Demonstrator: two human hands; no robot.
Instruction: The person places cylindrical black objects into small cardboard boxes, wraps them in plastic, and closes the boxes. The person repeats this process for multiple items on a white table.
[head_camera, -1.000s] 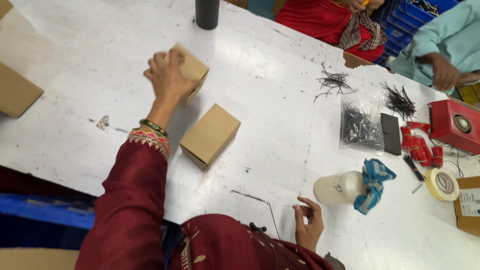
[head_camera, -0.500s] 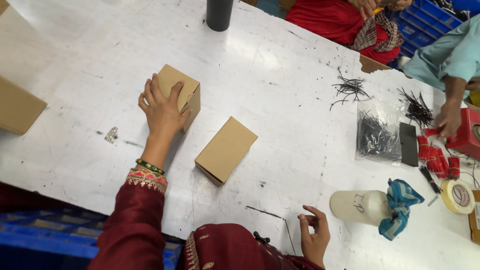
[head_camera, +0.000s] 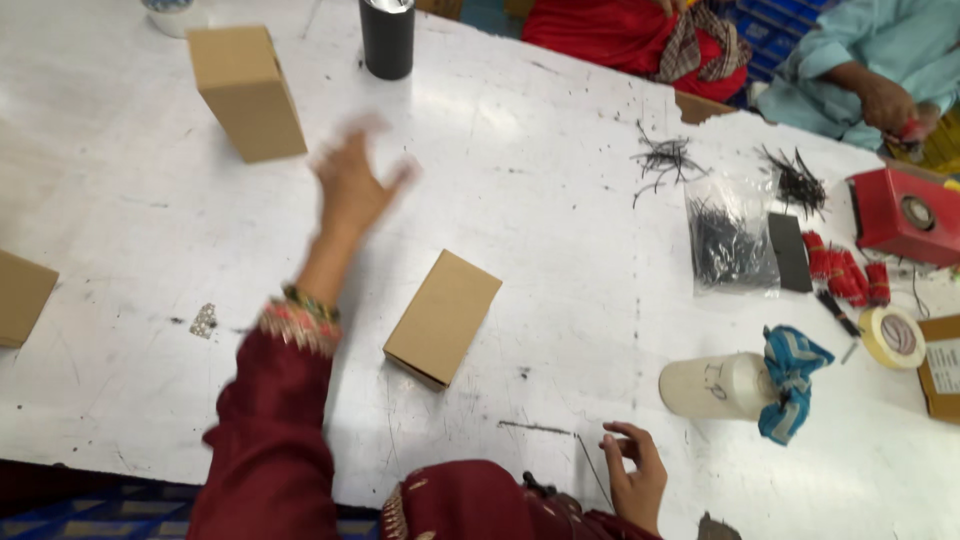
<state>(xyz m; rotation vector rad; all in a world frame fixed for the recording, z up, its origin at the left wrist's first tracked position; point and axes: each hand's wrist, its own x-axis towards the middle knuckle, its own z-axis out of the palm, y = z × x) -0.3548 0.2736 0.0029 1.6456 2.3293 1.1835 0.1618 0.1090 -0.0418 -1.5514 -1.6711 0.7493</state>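
Box (head_camera: 246, 90) stands upright at the far left of the white table (head_camera: 560, 140), apart from the left hand (head_camera: 355, 190), which hovers blurred, fingers spread, holding nothing. A second box (head_camera: 443, 316) lies flat nearer the middle. The right hand (head_camera: 636, 478) rests at the near edge, fingers curled around a thin black wire (head_camera: 592, 465).

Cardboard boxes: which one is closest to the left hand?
The far cardboard box, just beyond the open left hand; the flat middle box lies nearer the person.
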